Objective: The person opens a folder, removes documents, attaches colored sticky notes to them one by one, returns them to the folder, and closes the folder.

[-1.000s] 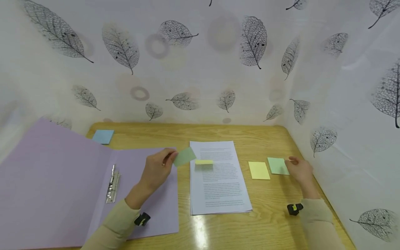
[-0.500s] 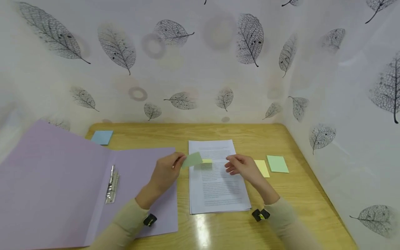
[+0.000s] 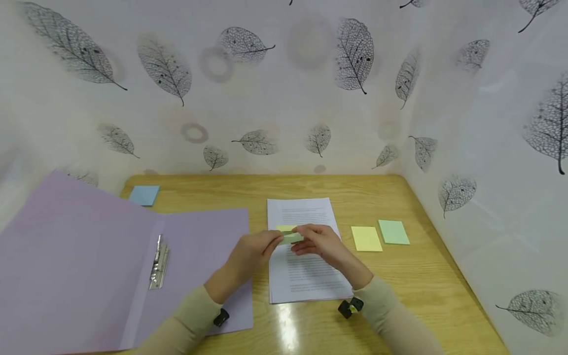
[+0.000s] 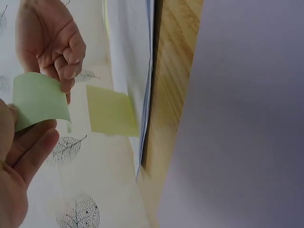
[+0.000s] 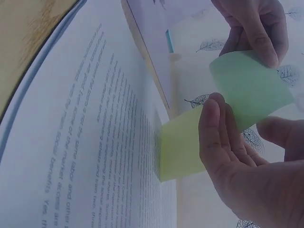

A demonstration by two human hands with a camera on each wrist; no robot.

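A pale green sticky note (image 3: 290, 238) is held up over the printed sheets (image 3: 310, 276), between my two hands. My left hand (image 3: 253, 249) pinches one side of it. From the other side my right hand (image 3: 324, 244) reaches in, fingertips at the note's edge. In the right wrist view the right thumb (image 5: 280, 133) stands apart from the fingers (image 5: 213, 118), with the green note (image 5: 249, 85) bending between the hands. A yellow sticky note (image 5: 183, 145) sticks up from the top sheet, just beyond them.
A yellow sticky pad (image 3: 367, 239) and a green sticky pad (image 3: 393, 232) lie right of the sheets. On the left an open lilac folder (image 3: 80, 276) shows its metal clip (image 3: 159, 264). A blue sticky pad (image 3: 144, 195) sits at the back left of the wooden table (image 3: 213, 190).
My right hand has moved left from the green pad to the sticky note. My left hand has carried the note slightly right and down, over the sheets.
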